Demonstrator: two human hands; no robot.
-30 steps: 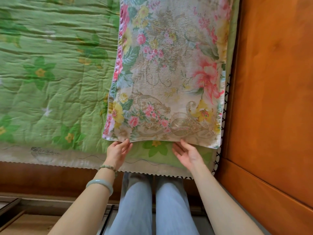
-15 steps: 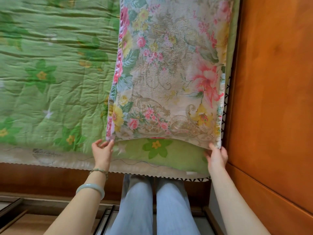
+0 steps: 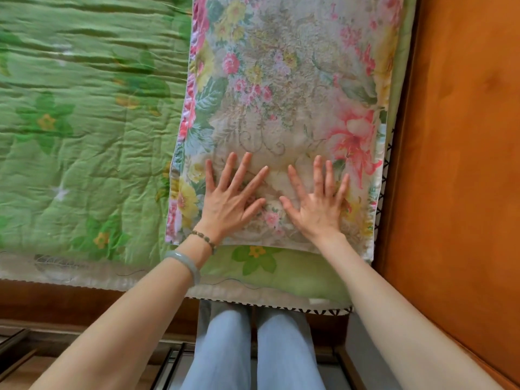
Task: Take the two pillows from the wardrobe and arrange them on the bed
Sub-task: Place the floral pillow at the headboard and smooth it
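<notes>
1. On the bed, a green quilt (image 3: pixel 84 136) is lying spread at the left.
2. The left hand (image 3: pixel 230 201) is pressing flat, fingers (image 3: pixel 225 175) splayed and released, on the floral pillow (image 3: pixel 281 94).
3. The right hand (image 3: pixel 318 204) is pressing beside it, likewise unclenched.
4. The pillow is lying against the wooden headboard (image 3: pixel 455 164).

A floral pillow (image 3: pixel 281 94), pale with pink and yellow blooms and green leaves, lies flat on the bed (image 3: pixel 84 150), lengthwise against its right edge. Its near short end stops just short of the green quilted bed's near edge.
</notes>
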